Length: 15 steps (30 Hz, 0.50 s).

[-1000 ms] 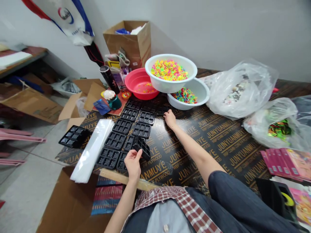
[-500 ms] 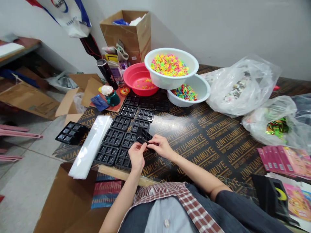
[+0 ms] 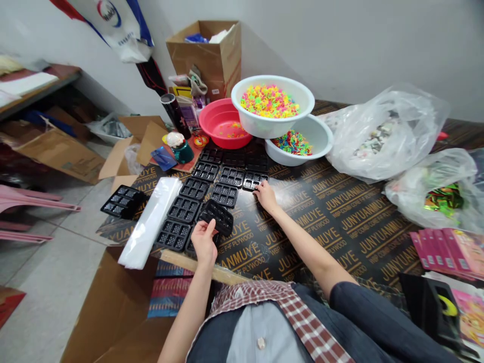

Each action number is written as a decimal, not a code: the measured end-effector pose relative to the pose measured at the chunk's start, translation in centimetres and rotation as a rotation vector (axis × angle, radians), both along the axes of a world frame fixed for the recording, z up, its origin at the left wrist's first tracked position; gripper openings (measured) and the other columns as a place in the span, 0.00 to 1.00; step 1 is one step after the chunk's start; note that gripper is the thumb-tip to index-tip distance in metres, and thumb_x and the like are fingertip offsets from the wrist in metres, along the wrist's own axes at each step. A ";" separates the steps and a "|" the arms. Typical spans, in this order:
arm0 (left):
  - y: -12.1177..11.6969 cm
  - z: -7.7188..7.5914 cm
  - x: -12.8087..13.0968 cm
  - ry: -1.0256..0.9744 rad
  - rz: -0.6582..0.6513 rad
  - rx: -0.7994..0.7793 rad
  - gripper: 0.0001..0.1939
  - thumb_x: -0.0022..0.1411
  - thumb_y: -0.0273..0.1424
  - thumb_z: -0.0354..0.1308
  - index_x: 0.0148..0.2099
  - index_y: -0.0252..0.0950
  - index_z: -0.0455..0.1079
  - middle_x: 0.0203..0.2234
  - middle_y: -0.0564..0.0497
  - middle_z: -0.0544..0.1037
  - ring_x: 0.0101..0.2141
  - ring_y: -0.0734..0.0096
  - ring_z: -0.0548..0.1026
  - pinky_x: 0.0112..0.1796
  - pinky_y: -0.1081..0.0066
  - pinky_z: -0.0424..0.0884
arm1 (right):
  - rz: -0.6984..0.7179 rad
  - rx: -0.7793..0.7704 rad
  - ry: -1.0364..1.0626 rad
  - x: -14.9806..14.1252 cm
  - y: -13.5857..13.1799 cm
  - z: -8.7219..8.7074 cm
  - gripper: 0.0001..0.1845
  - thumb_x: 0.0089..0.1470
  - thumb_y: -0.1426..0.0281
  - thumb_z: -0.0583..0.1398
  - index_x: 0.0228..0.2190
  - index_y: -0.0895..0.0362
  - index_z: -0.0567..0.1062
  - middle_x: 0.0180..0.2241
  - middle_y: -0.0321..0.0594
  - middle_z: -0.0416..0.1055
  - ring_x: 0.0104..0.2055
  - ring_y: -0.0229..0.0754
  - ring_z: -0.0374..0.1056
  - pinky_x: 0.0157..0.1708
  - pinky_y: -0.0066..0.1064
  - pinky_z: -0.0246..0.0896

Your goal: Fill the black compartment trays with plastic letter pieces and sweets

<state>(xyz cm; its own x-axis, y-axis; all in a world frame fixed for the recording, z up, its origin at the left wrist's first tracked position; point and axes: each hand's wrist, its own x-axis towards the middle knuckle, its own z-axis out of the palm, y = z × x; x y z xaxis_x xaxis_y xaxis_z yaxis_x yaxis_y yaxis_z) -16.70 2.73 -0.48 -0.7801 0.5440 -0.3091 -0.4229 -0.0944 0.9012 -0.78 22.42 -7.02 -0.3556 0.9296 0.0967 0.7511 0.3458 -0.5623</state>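
Note:
My left hand [image 3: 204, 242] grips black plastic compartment trays [image 3: 217, 217], a small tilted stack held by its near edge above the table. Further out, my right hand [image 3: 266, 195] has its fingers on the near right edge of a single black tray [image 3: 252, 180], which lies at the right of the laid-out rows. More six-compartment trays [image 3: 183, 209] lie side by side to the left, some partly hidden behind the held ones. Beside them is a bundle of clear plastic bags [image 3: 149, 227].
At the back stand a red basin [image 3: 212, 123] and two pale basins [image 3: 242, 113] of small colourful plastic pieces. Clear bags [image 3: 408, 126] and pink printed packets [image 3: 438, 249] lie to the right. An open carton [image 3: 102, 307] sits below the table's front edge [image 3: 177, 259].
My hands have parted. The right one has moved forward and right with a tray, now at the row's right end. The left keeps the other trays.

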 end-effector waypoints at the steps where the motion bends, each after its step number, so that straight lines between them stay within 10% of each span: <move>1: -0.1 0.0 0.1 -0.003 -0.007 -0.002 0.24 0.32 0.38 0.75 0.24 0.34 0.63 0.18 0.59 0.69 0.20 0.81 0.68 0.23 0.79 0.66 | 0.008 0.027 0.067 -0.4 -0.7 0.4 0.10 0.53 0.75 0.62 0.38 0.60 0.79 0.38 0.47 0.67 0.39 0.46 0.65 0.42 0.36 0.64; 9: -0.3 -0.5 2.9 0.016 -0.193 -0.021 0.22 0.34 0.40 0.74 0.24 0.34 0.66 0.17 0.58 0.70 0.18 0.80 0.69 0.23 0.76 0.67 | 0.447 -0.165 0.552 -1.8 -11.8 4.9 0.12 0.54 0.59 0.65 0.31 0.55 0.81 0.27 0.36 0.66 0.29 0.37 0.63 0.31 0.30 0.62; 15: -1.0 -0.7 2.1 0.166 -0.111 -0.022 0.21 0.36 0.39 0.74 0.24 0.34 0.66 0.17 0.59 0.68 0.18 0.80 0.67 0.23 0.76 0.66 | 0.179 -0.081 0.538 1.3 -10.9 3.8 0.09 0.57 0.64 0.62 0.32 0.55 0.81 0.29 0.38 0.68 0.31 0.39 0.65 0.33 0.32 0.64</move>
<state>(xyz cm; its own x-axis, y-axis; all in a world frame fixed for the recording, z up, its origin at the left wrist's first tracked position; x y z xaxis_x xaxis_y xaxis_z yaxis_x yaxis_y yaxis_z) -14.61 1.73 -1.22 -0.7568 0.6242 -0.1939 -0.2752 -0.0352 0.9608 0.49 11.48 -3.25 -0.4288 0.8714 0.2383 0.2857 0.3810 -0.8793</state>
